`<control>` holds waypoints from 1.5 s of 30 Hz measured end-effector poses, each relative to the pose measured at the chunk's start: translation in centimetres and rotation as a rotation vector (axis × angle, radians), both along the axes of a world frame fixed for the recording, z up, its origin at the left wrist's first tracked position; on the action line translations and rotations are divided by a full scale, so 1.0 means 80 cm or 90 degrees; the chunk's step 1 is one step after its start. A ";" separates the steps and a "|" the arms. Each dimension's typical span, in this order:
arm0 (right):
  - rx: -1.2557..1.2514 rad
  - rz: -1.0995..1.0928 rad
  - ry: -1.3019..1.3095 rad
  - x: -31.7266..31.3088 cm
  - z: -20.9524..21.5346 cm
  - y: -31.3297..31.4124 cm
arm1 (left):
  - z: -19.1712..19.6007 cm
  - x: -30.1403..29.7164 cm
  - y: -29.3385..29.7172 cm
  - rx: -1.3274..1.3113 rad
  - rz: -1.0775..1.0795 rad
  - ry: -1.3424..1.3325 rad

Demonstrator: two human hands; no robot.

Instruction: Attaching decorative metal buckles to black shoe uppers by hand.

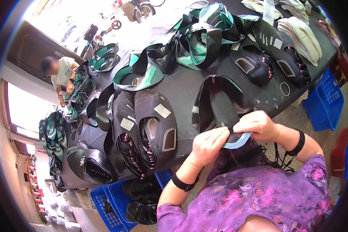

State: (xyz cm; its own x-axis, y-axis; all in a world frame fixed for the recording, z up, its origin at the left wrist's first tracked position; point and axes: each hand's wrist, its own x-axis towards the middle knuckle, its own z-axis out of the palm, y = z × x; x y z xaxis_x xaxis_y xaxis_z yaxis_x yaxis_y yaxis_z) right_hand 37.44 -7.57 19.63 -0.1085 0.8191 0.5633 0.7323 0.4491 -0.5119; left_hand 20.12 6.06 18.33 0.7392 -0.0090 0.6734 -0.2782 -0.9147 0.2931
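Note:
Near the table's front edge I hold a black shoe upper [205, 104], bent into an open loop with a small striped tab at its far end. My left hand [209, 146] pinches its near edge, where a light blue lining [237, 142] shows. Just right of it, my right hand [258, 125] grips the same edge with fingers closed. The fingertips of both hands are close together, and the gripped part is partly hidden by them. Left of the upper lie stacks of nested black uppers [158, 123] with white labels on them.
More stacked uppers [255, 65], teal-lined loops [199, 46] and pale cloth bundles [299, 38] cover the dark table [187, 87]. A rubber band [284, 89] lies near the right edge. Blue crates [324, 102] stand beside and below. A co-worker [62, 73] handles pieces at the far left.

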 end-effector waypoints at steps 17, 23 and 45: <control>-0.266 0.077 0.852 0.002 0.029 0.053 | 0.069 0.033 0.104 -0.147 0.333 -0.112; -0.432 -0.009 0.975 0.035 -0.030 0.046 | 0.041 -0.012 -0.011 -0.219 0.101 0.165; -0.024 -0.084 0.819 0.012 -0.032 0.117 | 0.039 -0.058 -0.041 0.063 -0.011 0.302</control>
